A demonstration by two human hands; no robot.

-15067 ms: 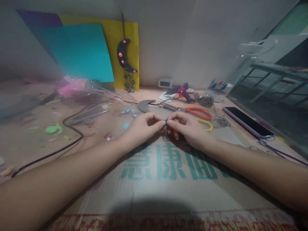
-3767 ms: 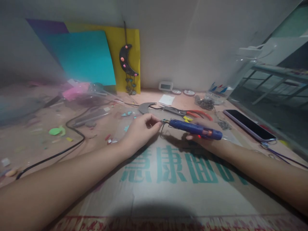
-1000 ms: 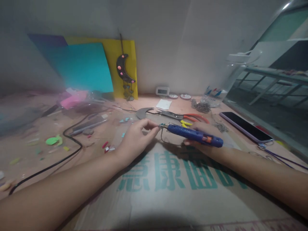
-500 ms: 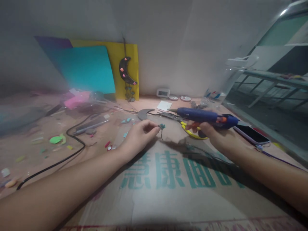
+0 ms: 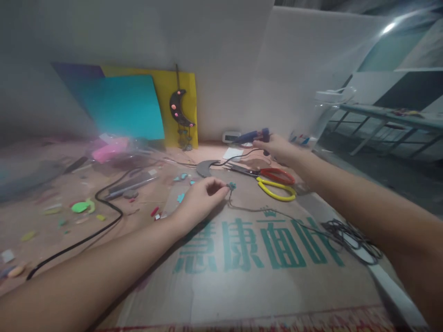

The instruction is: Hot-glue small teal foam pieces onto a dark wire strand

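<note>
Between the thumb and forefinger of my left hand [image 5: 209, 196] is a small teal flower-shaped piece [image 5: 231, 186] with a thin grey cord [image 5: 256, 210] hanging from it. That cord runs right across the printed cardboard to a loose coil [image 5: 353, 240]. At the back, my right hand [image 5: 277, 146] grips a blue hot glue gun [image 5: 251, 137], its nozzle pointing left near a white paper square [image 5: 233, 154]. Scissors [image 5: 277, 183] with one red and one yellow handle lie between my hands. Just behind my left hand is a grey crescent [image 5: 206, 168].
A moon ornament [image 5: 178, 109] hangs before yellow and blue sheets at the back. A small digital clock [image 5: 230, 136] stands by the wall. Clay scraps [image 5: 81, 206] and a black cable [image 5: 110, 216] lie left. A clear plastic jug [image 5: 323, 115] stands at the right.
My right hand has carried the glue gun away from the flower piece, back toward the clock, uncovering the scissors and cord coil. My left hand keeps its pinch in nearly the same place.
</note>
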